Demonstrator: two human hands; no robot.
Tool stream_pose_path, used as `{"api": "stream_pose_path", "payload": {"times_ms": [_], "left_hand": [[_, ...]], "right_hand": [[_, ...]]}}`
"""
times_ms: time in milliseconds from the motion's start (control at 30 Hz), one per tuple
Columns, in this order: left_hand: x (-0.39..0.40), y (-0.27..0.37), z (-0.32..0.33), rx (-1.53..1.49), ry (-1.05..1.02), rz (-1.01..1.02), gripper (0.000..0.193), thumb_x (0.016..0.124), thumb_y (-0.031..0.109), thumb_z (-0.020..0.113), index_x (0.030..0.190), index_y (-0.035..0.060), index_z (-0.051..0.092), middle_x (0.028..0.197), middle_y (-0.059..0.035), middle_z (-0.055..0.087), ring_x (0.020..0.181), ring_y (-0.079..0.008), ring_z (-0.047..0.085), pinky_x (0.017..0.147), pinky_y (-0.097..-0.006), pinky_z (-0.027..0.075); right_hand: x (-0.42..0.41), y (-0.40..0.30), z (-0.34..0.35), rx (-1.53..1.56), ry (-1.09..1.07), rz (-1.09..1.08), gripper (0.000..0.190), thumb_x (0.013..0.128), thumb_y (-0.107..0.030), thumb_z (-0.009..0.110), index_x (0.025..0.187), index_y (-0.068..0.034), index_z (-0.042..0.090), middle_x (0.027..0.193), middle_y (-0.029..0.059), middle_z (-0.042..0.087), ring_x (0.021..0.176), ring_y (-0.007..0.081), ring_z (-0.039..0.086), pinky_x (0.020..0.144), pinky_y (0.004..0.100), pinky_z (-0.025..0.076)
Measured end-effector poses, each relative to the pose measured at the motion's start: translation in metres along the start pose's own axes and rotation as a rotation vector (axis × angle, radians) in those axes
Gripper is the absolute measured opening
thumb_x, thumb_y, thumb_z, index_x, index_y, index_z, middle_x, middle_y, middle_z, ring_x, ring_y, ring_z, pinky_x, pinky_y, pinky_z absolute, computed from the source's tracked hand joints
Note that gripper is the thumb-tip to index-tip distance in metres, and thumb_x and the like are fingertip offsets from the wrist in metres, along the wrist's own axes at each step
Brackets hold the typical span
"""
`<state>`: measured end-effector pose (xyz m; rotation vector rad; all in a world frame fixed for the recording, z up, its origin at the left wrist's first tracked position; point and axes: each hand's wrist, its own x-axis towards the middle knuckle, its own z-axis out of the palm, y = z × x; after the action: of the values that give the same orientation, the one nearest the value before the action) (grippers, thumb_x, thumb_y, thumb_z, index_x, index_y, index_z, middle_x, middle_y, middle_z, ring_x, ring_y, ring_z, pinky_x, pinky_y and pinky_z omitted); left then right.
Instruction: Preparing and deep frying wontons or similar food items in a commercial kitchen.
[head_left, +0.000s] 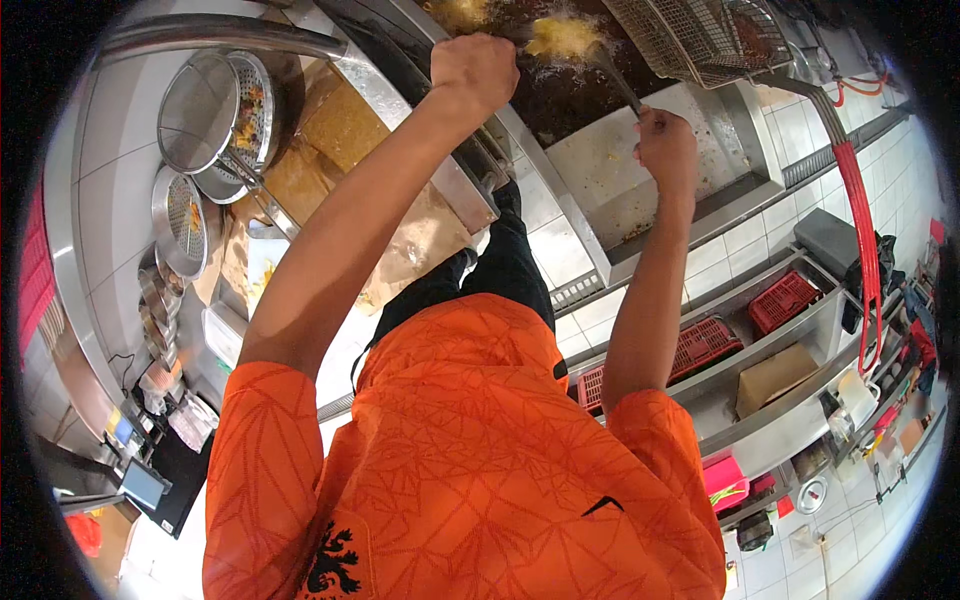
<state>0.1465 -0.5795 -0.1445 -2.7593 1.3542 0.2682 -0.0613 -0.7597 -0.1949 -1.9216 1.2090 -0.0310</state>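
Observation:
My left hand (475, 73) is curled into a fist above the near edge of a deep fryer with dark oil (551, 112). Its fingers hide whatever may be inside it. A thin metal utensil (619, 75) is gripped by its handle in my right hand (667, 146), over the fryer's pale metal drain area (675, 142). The utensil's far end reaches into yellow frying food (564, 37), which is blurred and ringed with bubbles. More yellow food (459, 11) lies in the oil beyond my left fist.
A wire fry basket (712, 37) with a red-coated handle (859, 225) stands at upper right. Left are a round mesh strainer (199, 112), a perforated metal bowl (180, 217) with scraps, and brown cardboard (337, 142). Red plastic baskets (784, 300) sit on metal shelving at right.

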Motion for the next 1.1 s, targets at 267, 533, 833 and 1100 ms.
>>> {"api": "stream_pose_path", "payload": {"times_ms": [267, 533, 833, 1100], "left_hand": [[-0.005, 0.006, 0.002, -0.031, -0.115, -0.028, 0.036, 0.095, 0.037, 0.061, 0.089, 0.0054, 0.077, 0.092, -0.0191, 0.075, 0.088, -0.0365, 0.075, 0.078, -0.0469, 0.061], [-0.014, 0.022, 0.009, -0.074, -0.099, -0.034, 0.036, 0.096, 0.036, 0.060, 0.086, 0.0053, 0.077, 0.089, -0.0197, 0.075, 0.088, -0.0358, 0.075, 0.077, -0.0477, 0.061], [-0.017, 0.037, 0.021, -0.128, -0.078, -0.022, 0.035, 0.096, 0.033, 0.060, 0.084, 0.0059, 0.077, 0.088, -0.0188, 0.075, 0.084, -0.0367, 0.075, 0.076, -0.0466, 0.061], [-0.018, 0.037, 0.031, -0.136, -0.028, -0.003, 0.036, 0.097, 0.033, 0.060, 0.081, 0.0057, 0.075, 0.085, -0.0170, 0.074, 0.083, -0.0355, 0.075, 0.075, -0.0464, 0.061]], "right_hand": [[-0.019, 0.019, 0.017, -0.019, 0.150, -0.160, 0.024, 0.098, -0.018, 0.063, 0.099, 0.003, 0.076, 0.070, 0.0205, 0.070, 0.066, 0.0341, 0.074, 0.065, 0.0421, 0.056], [-0.058, 0.003, 0.017, 0.104, 0.080, -0.064, 0.026, 0.100, -0.017, 0.061, 0.102, 0.006, 0.073, 0.068, 0.0179, 0.071, 0.054, 0.0266, 0.071, 0.056, 0.0380, 0.055], [-0.068, 0.004, 0.025, 0.069, 0.048, -0.104, 0.025, 0.100, -0.018, 0.062, 0.100, 0.004, 0.074, 0.070, 0.0196, 0.071, 0.054, 0.0279, 0.071, 0.059, 0.0395, 0.056], [-0.072, 0.007, 0.032, 0.055, 0.120, -0.180, 0.025, 0.101, -0.018, 0.061, 0.100, 0.003, 0.074, 0.069, 0.0214, 0.071, 0.057, 0.0314, 0.072, 0.058, 0.0406, 0.055]]}}
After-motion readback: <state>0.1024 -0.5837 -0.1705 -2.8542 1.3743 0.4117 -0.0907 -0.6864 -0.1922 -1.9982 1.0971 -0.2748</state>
